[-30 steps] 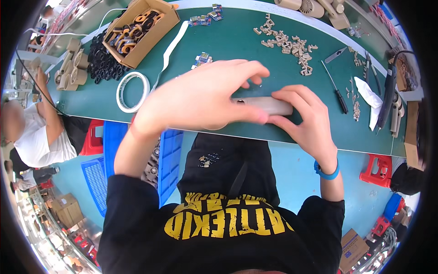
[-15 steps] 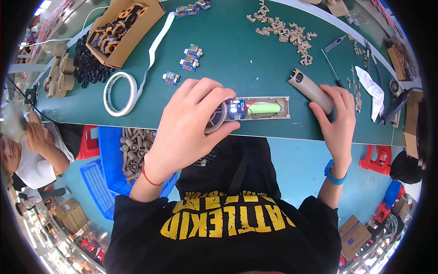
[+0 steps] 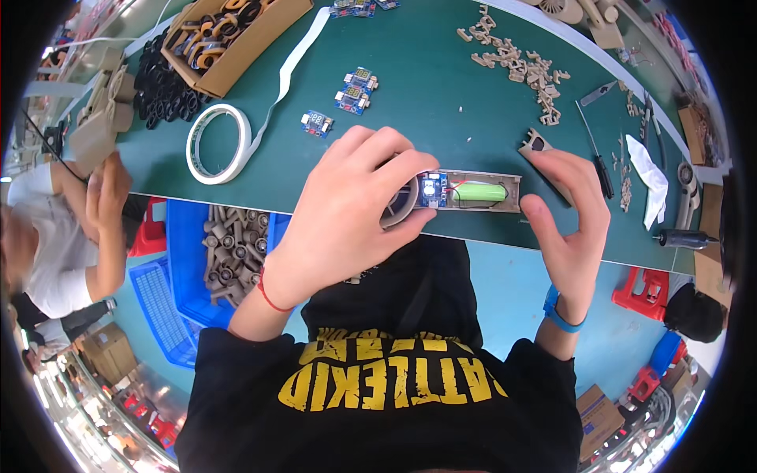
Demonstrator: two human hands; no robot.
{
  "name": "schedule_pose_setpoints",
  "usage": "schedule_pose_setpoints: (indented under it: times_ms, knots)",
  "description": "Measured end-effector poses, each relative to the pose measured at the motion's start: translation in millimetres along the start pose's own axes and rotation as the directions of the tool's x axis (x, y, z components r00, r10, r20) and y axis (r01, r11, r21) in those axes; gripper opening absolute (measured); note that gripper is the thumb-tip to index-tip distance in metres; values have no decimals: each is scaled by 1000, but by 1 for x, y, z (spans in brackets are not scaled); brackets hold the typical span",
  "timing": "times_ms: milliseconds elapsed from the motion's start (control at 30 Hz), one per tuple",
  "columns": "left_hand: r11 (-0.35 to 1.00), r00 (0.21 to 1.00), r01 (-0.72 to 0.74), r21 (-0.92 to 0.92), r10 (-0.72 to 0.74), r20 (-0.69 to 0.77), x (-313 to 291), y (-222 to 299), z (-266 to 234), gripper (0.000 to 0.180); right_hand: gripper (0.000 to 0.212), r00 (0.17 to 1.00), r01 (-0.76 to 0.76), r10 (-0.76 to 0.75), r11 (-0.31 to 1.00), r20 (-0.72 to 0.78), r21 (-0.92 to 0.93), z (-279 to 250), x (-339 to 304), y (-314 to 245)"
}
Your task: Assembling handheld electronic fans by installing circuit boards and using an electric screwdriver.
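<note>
My left hand (image 3: 355, 205) is closed around the round grey-beige head of a small handheld fan (image 3: 406, 206), which lies at the table's front edge. The fan's handle points right with its inside showing. A blue circuit board (image 3: 431, 189) sits near the head, and a green battery cell (image 3: 477, 192) with thin wires lies along the handle. Just right of the handle end, my right hand (image 3: 574, 217) has thumb and fingers spread apart. Behind its fingers lies a grey-beige handle cover (image 3: 538, 143), partly hidden; whether the fingertips touch it is unclear.
Tape roll (image 3: 219, 144), blue display boards (image 3: 352, 91) and a cardboard box of rings (image 3: 236, 47) are at the left. Small beige clips (image 3: 524, 67) lie behind; a screwdriver (image 3: 603, 175) and white cloth (image 3: 648, 177) are right. A blue crate (image 3: 189, 276) stands below. Another person (image 3: 63, 221) sits left.
My right hand has loosened from the handle cover and shifted left toward the fan handle. The cover now shows its darker edge. The left hand keeps its hold; the whole view has shifted slightly.
</note>
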State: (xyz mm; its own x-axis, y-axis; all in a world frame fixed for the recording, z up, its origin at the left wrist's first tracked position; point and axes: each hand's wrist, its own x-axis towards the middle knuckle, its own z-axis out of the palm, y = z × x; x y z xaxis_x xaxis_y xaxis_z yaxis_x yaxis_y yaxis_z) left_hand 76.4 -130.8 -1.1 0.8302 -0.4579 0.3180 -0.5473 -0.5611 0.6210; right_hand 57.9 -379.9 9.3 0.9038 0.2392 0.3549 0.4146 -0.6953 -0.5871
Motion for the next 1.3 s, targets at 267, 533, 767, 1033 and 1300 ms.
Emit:
schedule_pose_setpoints:
  times_ms: [267, 533, 767, 1033, 1300]
  knots:
    - [995, 992, -77, 60, 71, 105, 1, -3, -19, 50, 44, 919, -27, -7, 996, 395, 81, -8, -3, -3]
    - [995, 995, -98, -32, 98, 17, -7, -15, -12, 41, 17, 956, -170, 269, 832, 115, -528, -46, 27, 93]
    - [981, 981, -175, -82, 166, -104, -14, -28, 7, 34, 15, 869, -483, 483, 875, 108, -36, -71, 34, 69]
    - [980, 981, -147, -134, 126, -151, -23, -36, 3, 39, 31, 610, -452, 384, 887, 693, -94, -1, 56, -54]
    - [951, 982, -74, -300, 17, -187, -23, -32, 11, 45, 36, 502, -414, 392, 891, 771, -184, 6, 61, -66]
